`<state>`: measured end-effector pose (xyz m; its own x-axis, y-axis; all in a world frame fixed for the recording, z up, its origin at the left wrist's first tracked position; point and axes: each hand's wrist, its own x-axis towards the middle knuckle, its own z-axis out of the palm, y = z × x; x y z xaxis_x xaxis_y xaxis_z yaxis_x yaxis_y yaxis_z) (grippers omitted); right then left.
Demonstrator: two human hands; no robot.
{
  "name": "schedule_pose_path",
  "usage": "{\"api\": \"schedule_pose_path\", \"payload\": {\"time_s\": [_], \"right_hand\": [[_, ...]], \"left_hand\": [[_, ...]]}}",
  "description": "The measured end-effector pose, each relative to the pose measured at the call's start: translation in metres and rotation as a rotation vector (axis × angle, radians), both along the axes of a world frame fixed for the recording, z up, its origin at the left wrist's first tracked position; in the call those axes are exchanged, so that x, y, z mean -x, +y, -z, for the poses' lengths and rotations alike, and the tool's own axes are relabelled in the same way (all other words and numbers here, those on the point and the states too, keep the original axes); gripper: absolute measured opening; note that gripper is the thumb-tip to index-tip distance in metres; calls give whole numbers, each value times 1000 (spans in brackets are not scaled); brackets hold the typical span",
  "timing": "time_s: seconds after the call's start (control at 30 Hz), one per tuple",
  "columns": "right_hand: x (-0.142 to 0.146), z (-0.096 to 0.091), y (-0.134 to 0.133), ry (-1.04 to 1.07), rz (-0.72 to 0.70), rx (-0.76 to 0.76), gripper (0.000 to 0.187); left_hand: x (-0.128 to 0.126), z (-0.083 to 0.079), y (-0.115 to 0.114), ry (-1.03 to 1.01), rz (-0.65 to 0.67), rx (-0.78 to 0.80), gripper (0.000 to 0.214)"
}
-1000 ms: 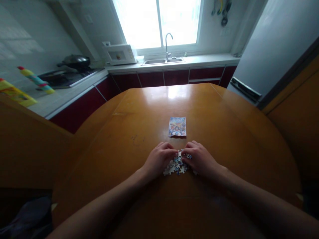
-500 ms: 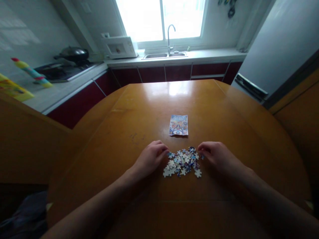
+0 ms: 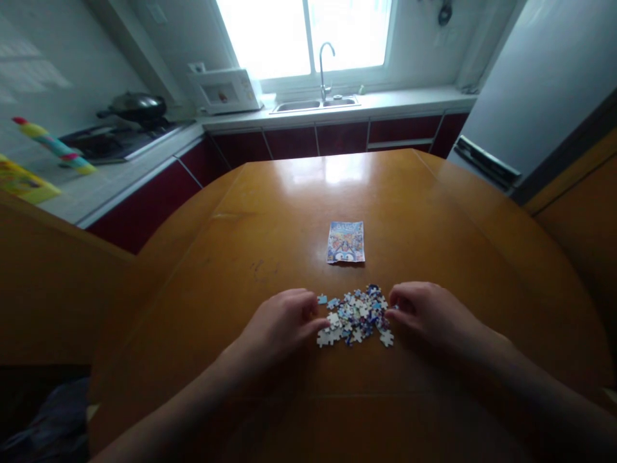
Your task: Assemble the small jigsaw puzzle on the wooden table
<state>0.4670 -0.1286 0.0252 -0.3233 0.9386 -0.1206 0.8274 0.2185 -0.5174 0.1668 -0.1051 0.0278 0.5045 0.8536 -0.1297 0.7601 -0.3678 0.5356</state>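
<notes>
A: What's under you?

B: A big wooden table (image 3: pixel 289 212). My left hand (image 3: pixel 277 325) rests at the left edge of the heap, fingers loosely curled and apart, clamped on nothing. My right hand (image 3: pixel 429 315) sits at the right edge, fingertips tucked down. Whether they pinch a piece, I cannot tell.

A: And the puzzle?

B: The picture card (image 3: pixel 346 242) lies just beyond the heap of jigsaw pieces (image 3: pixel 355 316), which sits between my hands. One blue piece (image 3: pixel 322 299) lies just apart. Nothing looks joined — I'd judge all the assembling is left.
</notes>
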Motion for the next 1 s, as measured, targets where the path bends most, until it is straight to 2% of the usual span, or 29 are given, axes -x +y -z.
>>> {"api": "schedule_pose_path", "payload": {"time_s": [0.1,0.2,0.47,0.67,0.83,1.0], "right_hand": [[11,-3,-10,-34,-59,35,14],[19,-5,-18,-57,-91,75,17],[17,-2,-26,-34,-131,70,11],[12,-5,-27,38,-170,92,13],[9,-5,-26,63,-196,106,15],[8,-8,-24,130,-230,131,24]], "left_hand": [[-7,-6,-14,87,33,40,29],[-12,-5,-20,133,51,85,27],[-8,2,-22,120,94,75,13],[-2,-4,-18,123,151,46,21],[4,-7,-13,59,143,228,23],[8,-8,-8,29,148,361,26]]}}
